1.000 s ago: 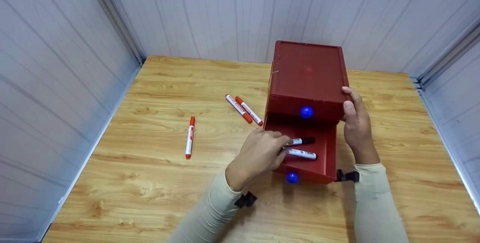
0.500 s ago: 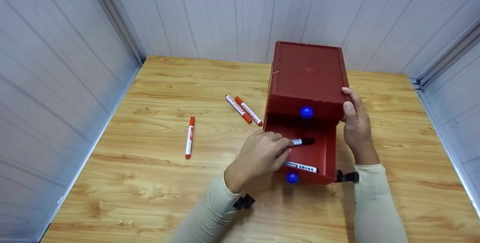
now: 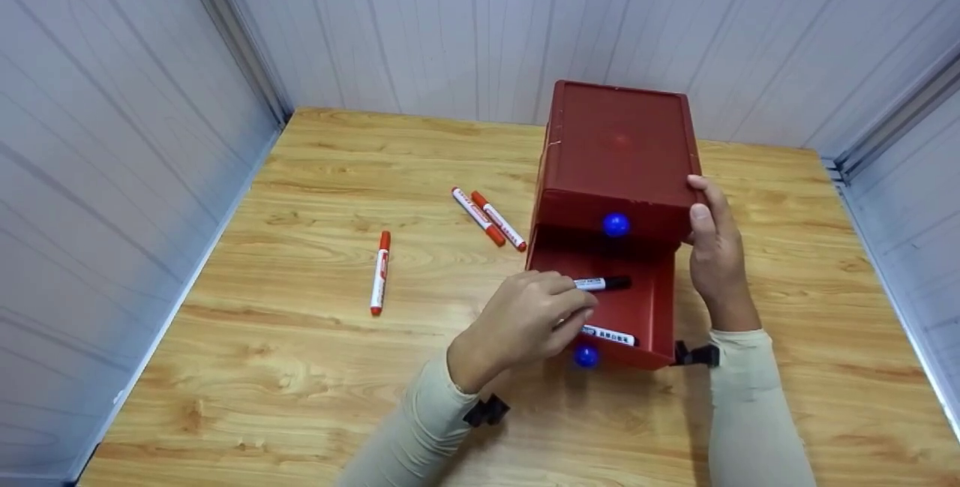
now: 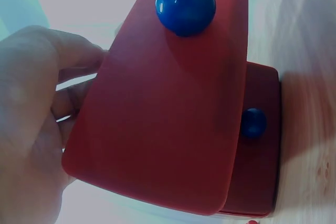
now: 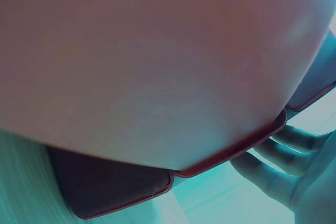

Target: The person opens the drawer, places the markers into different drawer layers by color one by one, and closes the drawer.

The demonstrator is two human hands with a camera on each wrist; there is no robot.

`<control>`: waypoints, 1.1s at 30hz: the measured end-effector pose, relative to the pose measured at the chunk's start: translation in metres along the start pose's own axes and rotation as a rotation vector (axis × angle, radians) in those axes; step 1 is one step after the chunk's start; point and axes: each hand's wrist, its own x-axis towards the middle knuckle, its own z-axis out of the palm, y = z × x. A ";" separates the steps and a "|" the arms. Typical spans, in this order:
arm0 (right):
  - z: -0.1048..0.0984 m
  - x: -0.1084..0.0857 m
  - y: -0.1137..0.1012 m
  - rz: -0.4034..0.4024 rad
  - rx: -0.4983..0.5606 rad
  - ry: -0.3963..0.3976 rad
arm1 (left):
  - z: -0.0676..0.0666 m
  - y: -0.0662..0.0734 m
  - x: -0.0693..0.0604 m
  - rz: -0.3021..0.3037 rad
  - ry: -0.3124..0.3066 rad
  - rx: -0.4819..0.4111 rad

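A red drawer cabinet (image 3: 622,142) with blue knobs stands right of centre, its middle drawer (image 3: 656,322) pulled out. Inside lie two whiteboard markers: a black-capped marker (image 3: 602,284) across the middle and a white-barrelled marker (image 3: 609,335) along the front wall. My left hand (image 3: 529,314) hangs over the drawer's left side, fingers loosely bent and apparently holding nothing; its fingertips are partly hidden. In the left wrist view, the fingers lie behind the drawer front (image 4: 157,114). My right hand (image 3: 716,262) rests on the cabinet's right front edge, its fingers (image 5: 265,177) fairly straight along the side.
Two red-and-white markers lie side by side left of the cabinet, one being the nearer-left marker (image 3: 478,217). Another red-capped marker (image 3: 380,273) lies farther left on the wooden table (image 3: 300,397). Pale panels (image 3: 420,29) enclose the table's back and sides.
The white-barrelled marker dropped from beside my left fingers to the drawer's front wall. My left hand then came slightly forward, off the black-capped marker. My right hand stays put.
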 end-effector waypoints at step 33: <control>-0.002 0.000 -0.002 0.020 -0.024 -0.013 | 0.006 0.009 -0.009 -0.020 -0.088 -0.001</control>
